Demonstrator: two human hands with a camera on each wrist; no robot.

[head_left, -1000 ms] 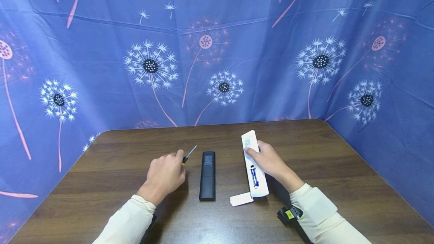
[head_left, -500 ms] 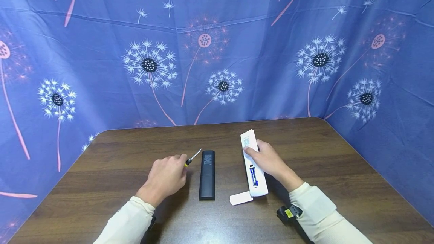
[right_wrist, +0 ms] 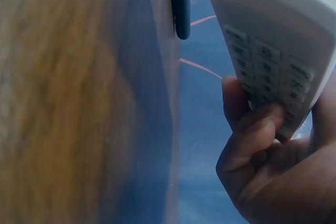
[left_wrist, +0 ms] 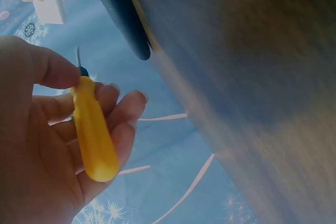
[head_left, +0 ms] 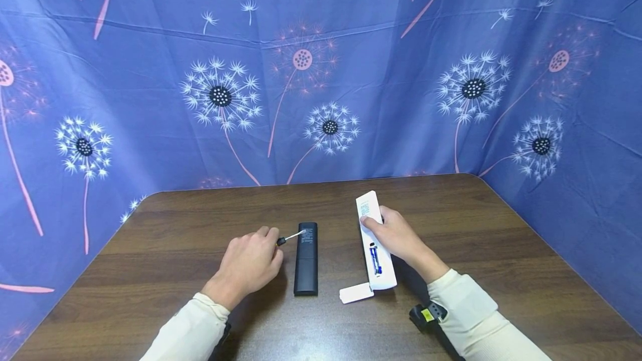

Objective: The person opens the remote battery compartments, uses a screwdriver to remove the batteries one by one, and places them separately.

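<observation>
My left hand (head_left: 249, 263) holds a screwdriver (left_wrist: 94, 135) by its yellow handle, thumb and fingers curled around it. Its thin metal shaft points right, and in the head view the tip overlaps the upper part of a black remote control (head_left: 306, 272) lying face down on the table. Whether the tip touches that remote I cannot tell. My right hand (head_left: 398, 238) grips a white remote control (head_left: 383, 282), thumb on its back and fingers under the button side (right_wrist: 268, 66). Its battery compartment is uncovered, showing a blue battery (head_left: 375, 261). The white battery cover (head_left: 356, 293) adjoins its lower left corner.
Everything is over a brown wooden table (head_left: 175, 227) with rounded far corners. A blue curtain (head_left: 351, 60) with dandelion prints hangs behind and along the sides. A black device with a yellow mark (head_left: 427, 315) is strapped at the right wrist.
The screwdriver has swung to the right and flatter, its tip moving from left of the black remote to over it. My left hand has shifted slightly right. The right hand stays put.
</observation>
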